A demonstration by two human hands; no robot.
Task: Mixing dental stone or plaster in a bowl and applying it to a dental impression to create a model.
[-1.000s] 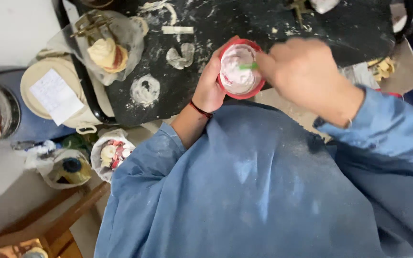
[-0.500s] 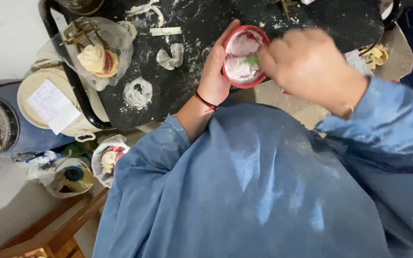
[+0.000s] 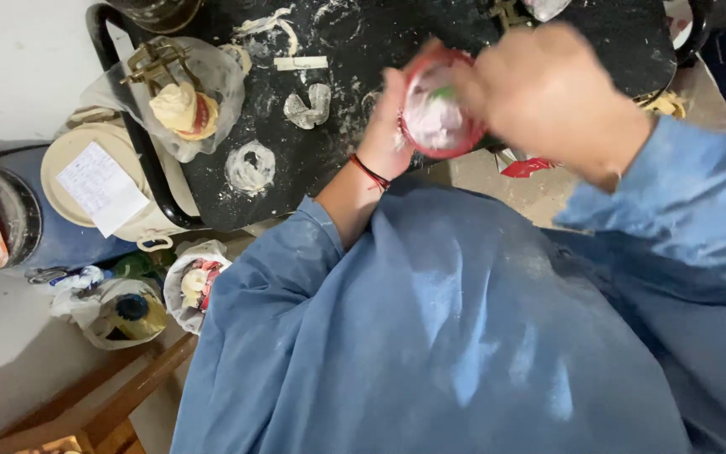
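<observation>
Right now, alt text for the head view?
Seen from above, a person in a dusty blue smock holds a red bowl of white paste in the left hand while the blurred right hand works over it, above a black table smeared with white residue.

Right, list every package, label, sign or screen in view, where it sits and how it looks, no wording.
Paper label: white sheet with small print, lying on the round cream lid at left.
Clear plastic bag: on the dark table's left edge, holding cream and red moulded pieces.
Plastic bag: on the floor below the table, whitish, with red and cream contents.
Red wrapper scrap: below the table's near edge.
No signs or screens.
</observation>
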